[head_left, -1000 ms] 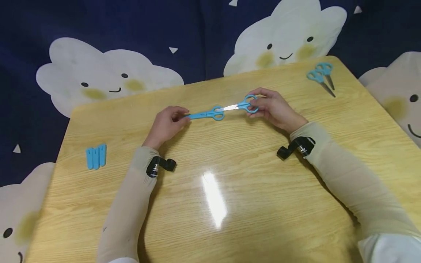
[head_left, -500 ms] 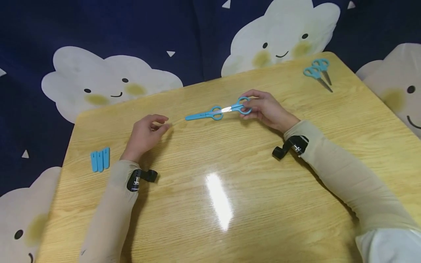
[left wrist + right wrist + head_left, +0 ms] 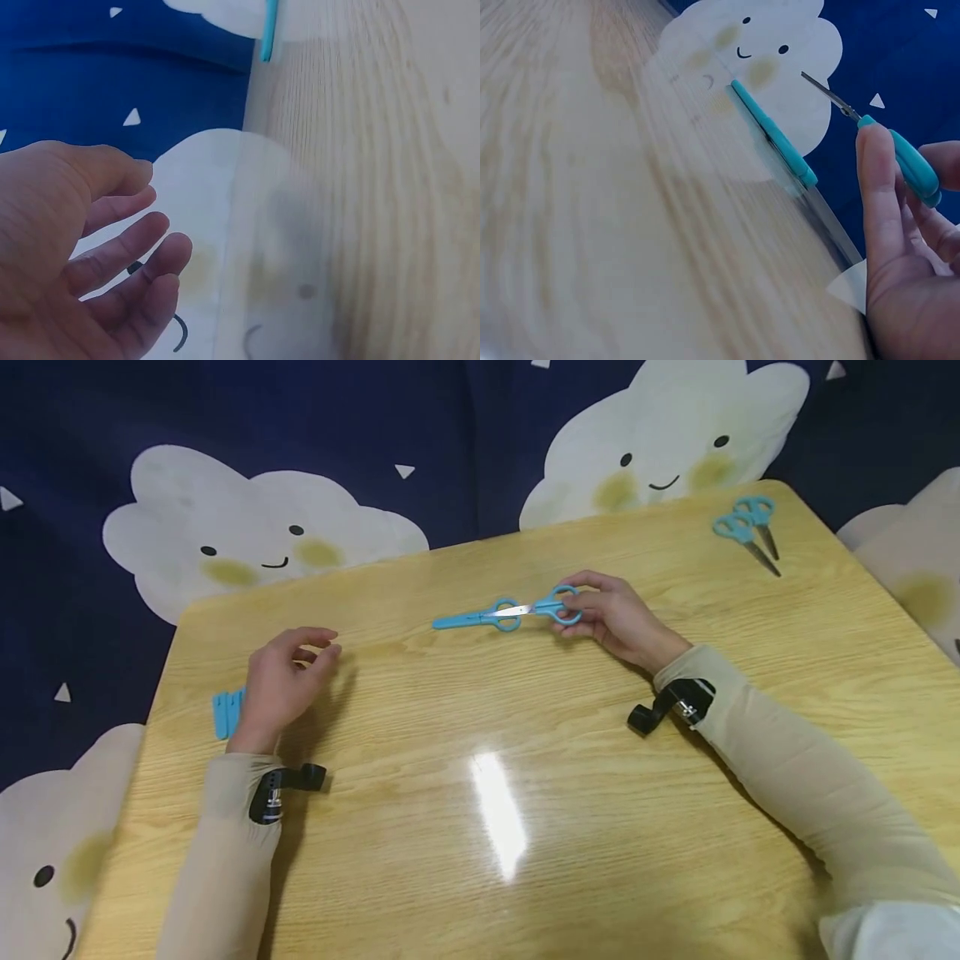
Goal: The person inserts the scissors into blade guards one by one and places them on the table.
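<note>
My right hand (image 3: 621, 620) holds a pair of scissors (image 3: 548, 607) by its light-blue handles, thumb and fingers pinching the loops. The bare metal blades point left; in the right wrist view the scissors (image 3: 911, 165) are raised off the tabletop. Lower down lies a second pair of scissors (image 3: 459, 621), its blades covered by a blue sheath, tip to the left. From the head view, the held blades overlap its handle loops. My left hand (image 3: 281, 681) holds nothing, fingers loosely bent, near several blue blade sheaths (image 3: 222, 716) and partly hiding them.
Two more scissors (image 3: 750, 531) with bare blades lie together at the table's far right corner. The wooden table (image 3: 420, 827) has its back edge against a dark blue curtain (image 3: 465, 452) printed with clouds. Each forearm wears a small black wrist mount.
My left hand has let go of the sheathed scissors' tip and moved left and nearer, over toward the blue sheaths. My right hand still holds its scissors in about the same place.
</note>
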Demonstrator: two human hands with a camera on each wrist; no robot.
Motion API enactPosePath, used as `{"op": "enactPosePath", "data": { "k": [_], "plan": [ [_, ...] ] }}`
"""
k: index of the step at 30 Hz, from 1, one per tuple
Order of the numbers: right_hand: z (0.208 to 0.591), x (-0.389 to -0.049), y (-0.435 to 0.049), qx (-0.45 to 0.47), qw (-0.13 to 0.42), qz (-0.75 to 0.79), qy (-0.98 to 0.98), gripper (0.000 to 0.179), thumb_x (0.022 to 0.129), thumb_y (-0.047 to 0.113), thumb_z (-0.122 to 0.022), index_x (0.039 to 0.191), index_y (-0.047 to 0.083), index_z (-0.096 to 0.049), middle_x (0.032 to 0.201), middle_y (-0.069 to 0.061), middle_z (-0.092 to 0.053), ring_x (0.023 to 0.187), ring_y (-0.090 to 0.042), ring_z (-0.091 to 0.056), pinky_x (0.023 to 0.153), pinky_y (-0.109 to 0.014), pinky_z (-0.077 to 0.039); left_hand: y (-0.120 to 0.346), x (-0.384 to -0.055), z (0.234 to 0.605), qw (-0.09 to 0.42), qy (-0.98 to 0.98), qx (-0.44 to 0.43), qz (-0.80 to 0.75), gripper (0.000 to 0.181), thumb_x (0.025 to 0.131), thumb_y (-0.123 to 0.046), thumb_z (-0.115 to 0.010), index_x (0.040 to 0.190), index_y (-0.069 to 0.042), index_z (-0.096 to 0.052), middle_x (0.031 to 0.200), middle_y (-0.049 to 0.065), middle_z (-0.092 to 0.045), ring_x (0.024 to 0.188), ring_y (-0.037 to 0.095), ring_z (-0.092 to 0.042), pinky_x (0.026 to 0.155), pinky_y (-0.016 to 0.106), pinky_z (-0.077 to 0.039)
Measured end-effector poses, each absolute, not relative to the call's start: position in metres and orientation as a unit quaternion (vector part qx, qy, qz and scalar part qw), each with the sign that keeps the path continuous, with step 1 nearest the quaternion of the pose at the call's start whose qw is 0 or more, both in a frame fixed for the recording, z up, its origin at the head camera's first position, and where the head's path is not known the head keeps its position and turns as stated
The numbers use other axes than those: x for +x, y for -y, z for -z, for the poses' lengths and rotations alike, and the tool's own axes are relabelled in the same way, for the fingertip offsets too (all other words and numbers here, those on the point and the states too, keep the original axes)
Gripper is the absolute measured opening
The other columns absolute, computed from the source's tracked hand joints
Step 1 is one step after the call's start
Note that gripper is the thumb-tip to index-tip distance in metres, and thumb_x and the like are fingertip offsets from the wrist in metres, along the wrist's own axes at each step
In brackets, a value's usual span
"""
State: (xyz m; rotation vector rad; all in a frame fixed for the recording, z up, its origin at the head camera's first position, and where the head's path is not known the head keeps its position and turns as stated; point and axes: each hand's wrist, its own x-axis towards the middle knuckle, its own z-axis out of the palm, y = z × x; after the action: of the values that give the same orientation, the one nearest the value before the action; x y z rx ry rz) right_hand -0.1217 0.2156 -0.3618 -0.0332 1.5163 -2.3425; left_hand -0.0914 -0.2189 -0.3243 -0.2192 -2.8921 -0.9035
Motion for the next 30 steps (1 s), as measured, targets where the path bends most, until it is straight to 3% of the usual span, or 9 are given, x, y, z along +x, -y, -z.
{"op": "enactPosePath", "data": {
  "k": [10, 18, 24, 30],
  "plan": [
    [0.357, -0.11, -0.222, -0.031, 0.165, 0.835, -0.523, 0.025, 0.09, 0.003, -0.066, 0.114, 0.001, -0.058, 0.079, -0.012, -0.07, 0.071, -0.027, -0.074, 0.069, -0.033, -0.061, 0.227, -0.08, 0.308, 0.084, 0.951, -0.066, 0.289, 0.034, 0.095, -0.036, -0.059, 0.118, -0.013, -0.069, 0.112, 0.012, -0.069, 0.092, 0.029, -0.068, 0.07, 0.007, -0.038],
    [0.352, -0.106, -0.225, -0.046, 0.168, 0.834, -0.523, 0.025, 0.091, 0.002, -0.063, 0.115, 0.0, -0.055, 0.081, -0.012, -0.07, 0.072, -0.027, -0.074, 0.067, -0.031, -0.061, 0.233, -0.077, 0.301, 0.077, 0.961, -0.039, 0.264, 0.037, 0.096, -0.039, -0.056, 0.121, -0.014, -0.068, 0.114, 0.013, -0.068, 0.096, 0.031, -0.068, 0.069, 0.017, -0.042],
    [0.352, -0.106, -0.224, -0.049, 0.17, 0.831, -0.527, 0.025, 0.093, 0.001, -0.061, 0.116, -0.001, -0.053, 0.081, -0.013, -0.071, 0.073, -0.027, -0.075, 0.069, -0.033, -0.061, 0.248, -0.077, 0.298, 0.076, 0.964, -0.011, 0.254, 0.039, 0.096, -0.041, -0.055, 0.122, -0.015, -0.067, 0.115, 0.013, -0.069, 0.097, 0.032, -0.068, 0.061, 0.011, -0.04],
    [0.351, -0.106, -0.224, -0.055, 0.173, 0.833, -0.523, 0.026, 0.093, 0.001, -0.061, 0.117, -0.002, -0.052, 0.081, -0.013, -0.072, 0.074, -0.027, -0.075, 0.069, -0.034, -0.061, 0.26, -0.076, 0.297, 0.063, 0.969, 0.009, 0.238, 0.042, 0.096, -0.045, -0.054, 0.124, -0.016, -0.066, 0.117, 0.012, -0.069, 0.098, 0.031, -0.067, 0.059, 0.013, -0.039]
  ]
}}
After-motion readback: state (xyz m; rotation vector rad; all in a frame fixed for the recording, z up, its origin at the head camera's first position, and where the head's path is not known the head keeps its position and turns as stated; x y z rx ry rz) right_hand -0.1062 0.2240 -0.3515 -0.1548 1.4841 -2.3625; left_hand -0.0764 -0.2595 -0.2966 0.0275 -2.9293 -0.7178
